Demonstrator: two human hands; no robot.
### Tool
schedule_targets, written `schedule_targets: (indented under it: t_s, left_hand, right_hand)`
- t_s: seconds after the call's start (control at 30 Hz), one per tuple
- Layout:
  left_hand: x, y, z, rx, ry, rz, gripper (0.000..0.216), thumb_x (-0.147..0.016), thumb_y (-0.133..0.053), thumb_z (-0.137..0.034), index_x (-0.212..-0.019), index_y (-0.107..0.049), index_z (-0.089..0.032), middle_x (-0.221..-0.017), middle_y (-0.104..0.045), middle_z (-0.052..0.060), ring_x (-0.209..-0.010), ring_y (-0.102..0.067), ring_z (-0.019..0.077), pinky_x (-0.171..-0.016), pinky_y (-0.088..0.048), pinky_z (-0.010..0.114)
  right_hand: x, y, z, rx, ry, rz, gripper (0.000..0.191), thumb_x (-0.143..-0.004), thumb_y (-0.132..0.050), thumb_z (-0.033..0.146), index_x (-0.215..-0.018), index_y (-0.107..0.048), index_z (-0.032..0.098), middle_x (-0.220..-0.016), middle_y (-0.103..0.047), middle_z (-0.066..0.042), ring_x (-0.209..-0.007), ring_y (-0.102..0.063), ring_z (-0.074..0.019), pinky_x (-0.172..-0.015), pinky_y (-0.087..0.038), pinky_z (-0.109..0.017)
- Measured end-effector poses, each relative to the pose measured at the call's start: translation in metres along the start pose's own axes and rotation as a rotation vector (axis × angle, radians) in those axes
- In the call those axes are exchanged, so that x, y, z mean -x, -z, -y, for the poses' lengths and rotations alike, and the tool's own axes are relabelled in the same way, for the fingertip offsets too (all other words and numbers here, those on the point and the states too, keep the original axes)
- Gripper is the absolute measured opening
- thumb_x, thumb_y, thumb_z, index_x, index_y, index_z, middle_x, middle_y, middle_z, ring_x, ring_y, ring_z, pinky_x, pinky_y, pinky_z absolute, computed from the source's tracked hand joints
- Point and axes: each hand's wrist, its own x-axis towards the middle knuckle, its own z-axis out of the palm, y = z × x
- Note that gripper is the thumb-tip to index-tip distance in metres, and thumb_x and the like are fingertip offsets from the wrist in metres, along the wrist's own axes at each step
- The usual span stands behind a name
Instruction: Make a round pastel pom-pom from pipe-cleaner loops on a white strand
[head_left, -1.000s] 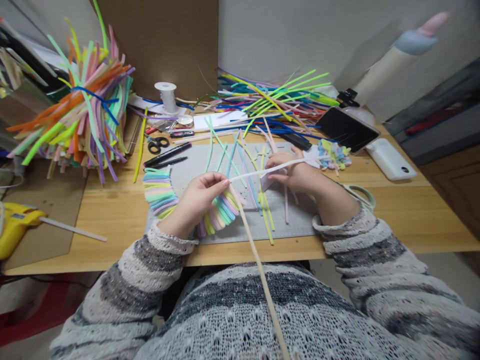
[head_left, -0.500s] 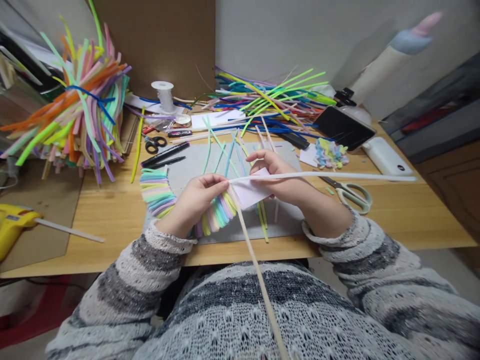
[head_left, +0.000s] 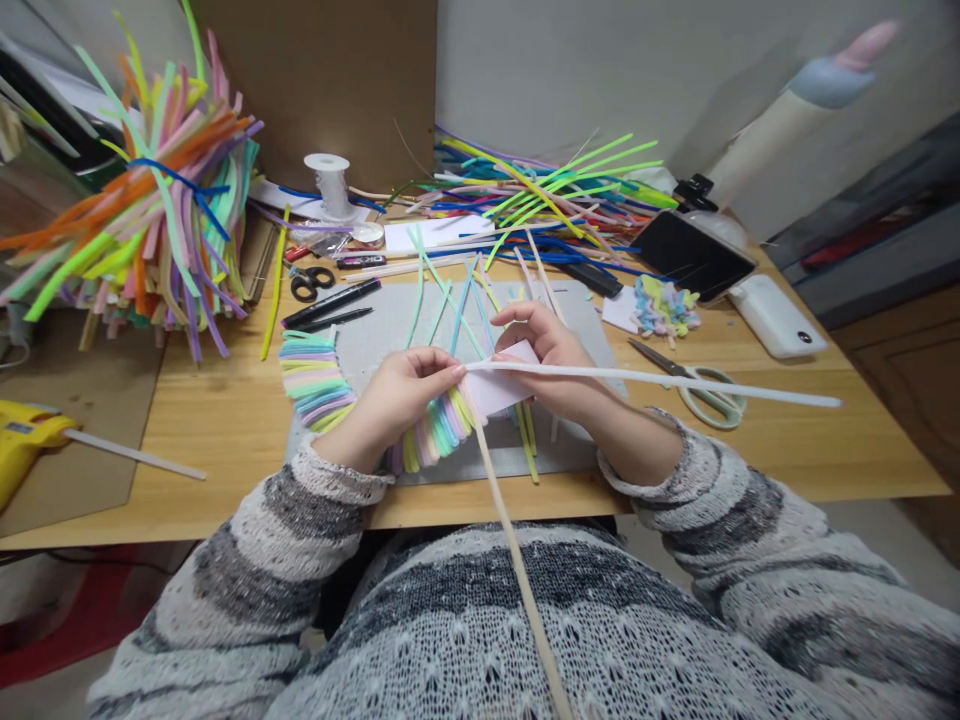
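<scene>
My left hand (head_left: 409, 395) pinches a striped band of looped pastel pipe cleaners (head_left: 431, 435) at its right end. The band curves behind the wrist, and its far part (head_left: 311, 375) shows left of the forearm. A white pipe cleaner (head_left: 675, 378) runs from the left fingertips across my right hand (head_left: 555, 365) and out to the right. From the same pinch a beige pipe cleaner (head_left: 510, 535) hangs down toward my lap. My right hand is closed on a small white card (head_left: 491, 392), its index finger curled above it. The right thumb is partly hidden.
Loose pipe cleaners (head_left: 469, 300) lie on a grey mat (head_left: 375, 345). Scissors (head_left: 705, 390), a phone (head_left: 690, 255) and a white device (head_left: 776, 315) are at right. A large pipe-cleaner bundle (head_left: 165, 210) and yellow glue gun (head_left: 30, 440) stand left; black markers (head_left: 334, 305) lie behind the band.
The white pipe cleaner's free right end has swung down toward me and now slants. My right hand has shifted slightly; the left keeps its pinch on the band.
</scene>
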Motion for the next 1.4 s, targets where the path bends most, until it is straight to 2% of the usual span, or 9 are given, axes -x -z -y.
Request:
schedule_targets:
  t_s: [0.17,0.3,0.43,0.57,0.73,0.83,1.0,1.23,1.4]
  left_hand:
    - [-0.001,0.0,0.001,-0.018,0.022,0.038,0.029,-0.066,-0.072,-0.04,-0.07,-0.062,-0.013,-0.062,-0.055,-0.002,-0.056,-0.046,0.009,-0.055,-0.035,0.023]
    - [-0.003,0.001,0.0,0.015,-0.021,-0.073,0.028,-0.066,-0.071,-0.038,-0.07,-0.06,-0.013,-0.062,-0.056,-0.002,-0.055,-0.047,0.0092,-0.055,-0.036,0.023]
    - [-0.004,0.005,-0.002,-0.005,-0.09,-0.23,0.025,-0.067,-0.071,-0.036,-0.071,-0.06,-0.013,-0.06,-0.056,-0.002,-0.055,-0.048,0.0093,-0.054,-0.037,0.022]
    - [-0.002,0.006,-0.004,-0.036,-0.133,-0.314,0.024,-0.068,-0.07,-0.034,-0.072,-0.061,-0.013,-0.06,-0.056,-0.002,-0.054,-0.047,0.0089,-0.051,-0.036,0.021]
    - [-0.001,0.004,-0.005,0.069,-0.175,-0.342,0.025,-0.068,-0.072,-0.035,-0.073,-0.062,-0.013,-0.063,-0.058,-0.001,-0.057,-0.049,0.0092,-0.054,-0.039,0.021]
    - [-0.002,0.005,-0.004,0.072,-0.181,-0.324,0.026,-0.066,-0.074,-0.036,-0.072,-0.063,-0.013,-0.065,-0.06,-0.001,-0.06,-0.051,0.0102,-0.057,-0.041,0.021]
    - [-0.005,0.012,-0.001,0.122,-0.135,-0.215,0.027,-0.064,-0.077,-0.038,-0.072,-0.067,-0.014,-0.065,-0.062,-0.001,-0.059,-0.052,0.0096,-0.06,-0.042,0.023]
    - [-0.004,0.012,-0.002,0.067,-0.074,-0.12,0.029,-0.063,-0.078,-0.039,-0.07,-0.068,-0.013,-0.066,-0.064,0.0,-0.06,-0.054,0.0099,-0.063,-0.042,0.023]
    - [-0.002,0.009,-0.004,0.086,-0.116,-0.166,0.028,-0.062,-0.079,-0.037,-0.07,-0.067,-0.013,-0.065,-0.064,0.0,-0.06,-0.055,0.0098,-0.062,-0.044,0.022]
  right_hand:
    - [0.0,-0.002,0.0,-0.028,-0.02,-0.017,0.046,-0.075,-0.069,0.038,-0.112,-0.044,0.026,-0.083,-0.052,0.002,-0.053,-0.049,-0.0085,-0.037,-0.038,-0.018]
    - [-0.001,0.001,0.001,0.009,-0.177,-0.013,0.053,-0.077,-0.064,0.03,-0.124,-0.04,0.025,-0.086,-0.057,0.0,-0.055,-0.056,-0.0103,-0.037,-0.041,-0.02]
    - [0.0,0.001,-0.003,0.141,-0.427,0.124,0.026,-0.08,-0.063,0.04,-0.089,-0.056,0.016,-0.063,-0.059,-0.002,-0.046,-0.055,-0.0106,-0.033,-0.039,-0.019]
    - [0.001,-0.001,-0.005,-0.085,-0.559,0.219,0.046,-0.082,-0.054,0.06,-0.074,-0.056,0.015,-0.054,-0.058,-0.003,-0.042,-0.055,-0.0105,-0.031,-0.038,-0.018]
    - [-0.003,-0.005,-0.01,-0.488,-0.483,0.165,0.036,-0.08,-0.062,0.051,-0.09,-0.06,0.017,-0.077,-0.065,-0.003,-0.056,-0.062,-0.0108,-0.036,-0.046,-0.018]
    - [-0.006,-0.014,-0.017,-0.475,-0.374,0.126,0.032,-0.077,-0.066,0.045,-0.084,-0.063,0.014,-0.077,-0.065,-0.004,-0.056,-0.061,-0.0098,-0.036,-0.045,-0.017]
    - [-0.005,-0.022,-0.022,-0.408,-0.231,0.022,0.034,-0.078,-0.065,0.044,-0.068,-0.064,0.012,-0.058,-0.063,-0.003,-0.045,-0.053,-0.0073,-0.037,-0.041,-0.017]
    - [-0.002,-0.016,-0.02,-0.324,-0.191,-0.032,0.039,-0.073,-0.068,0.048,-0.061,-0.062,0.012,-0.051,-0.06,-0.001,-0.039,-0.048,-0.0059,-0.035,-0.037,-0.017]
    - [-0.003,-0.016,-0.017,-0.303,-0.243,-0.031,0.046,-0.069,-0.068,0.059,-0.065,-0.058,0.014,-0.054,-0.059,0.0,-0.041,-0.049,-0.0068,-0.035,-0.035,-0.018]
